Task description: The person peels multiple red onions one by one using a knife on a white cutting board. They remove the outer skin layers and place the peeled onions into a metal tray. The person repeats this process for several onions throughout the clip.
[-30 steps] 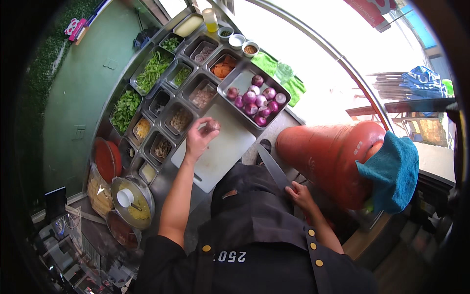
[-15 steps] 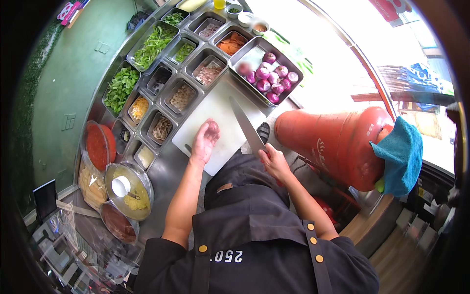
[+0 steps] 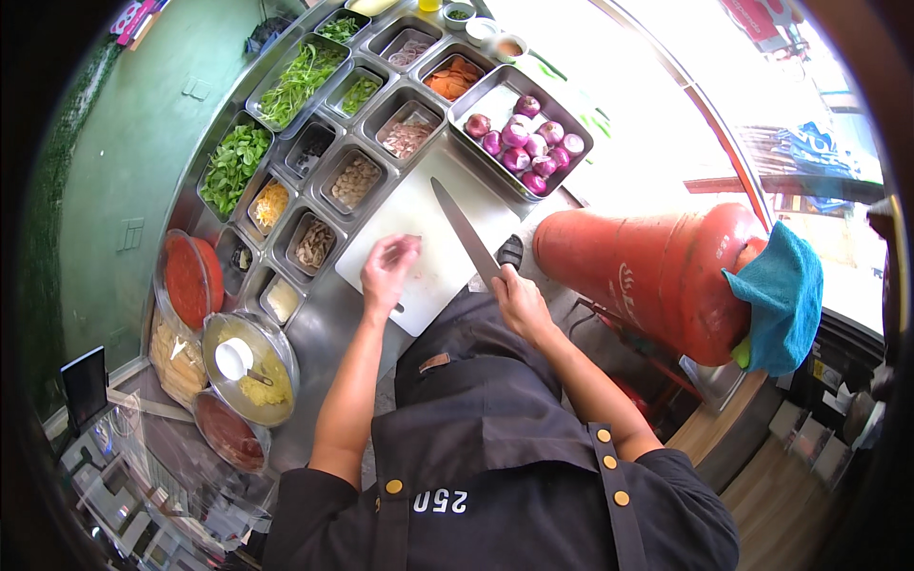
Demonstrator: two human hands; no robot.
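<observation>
A white cutting board (image 3: pixel 443 224) lies on the steel counter in front of me. Above its left part, my left hand (image 3: pixel 385 271) has its fingers curled around a small reddish piece (image 3: pixel 410 245); blur and the fingers hide its exact kind. My right hand (image 3: pixel 519 303) grips the handle of a large kitchen knife (image 3: pixel 462 226) at the board's right edge. The long blade slants over the board, its tip pointing away and to the left. Just beyond the board, a steel tray (image 3: pixel 519 197) holds several red onions (image 3: pixel 515 158).
Steel pans of leafy greens (image 3: pixel 236 167), sliced carrots (image 3: pixel 454 79) and chopped meat (image 3: pixel 407 138) line the counter. At left are a tub of red sauce (image 3: pixel 193 281) and a bowl of yellow food (image 3: pixel 276 390). A red gas cylinder (image 3: pixel 647 276) with a blue towel (image 3: pixel 783 305) stands right.
My left hand has turned from palm up to fingers curled over the reddish piece. The knife has shifted slightly left with my right hand.
</observation>
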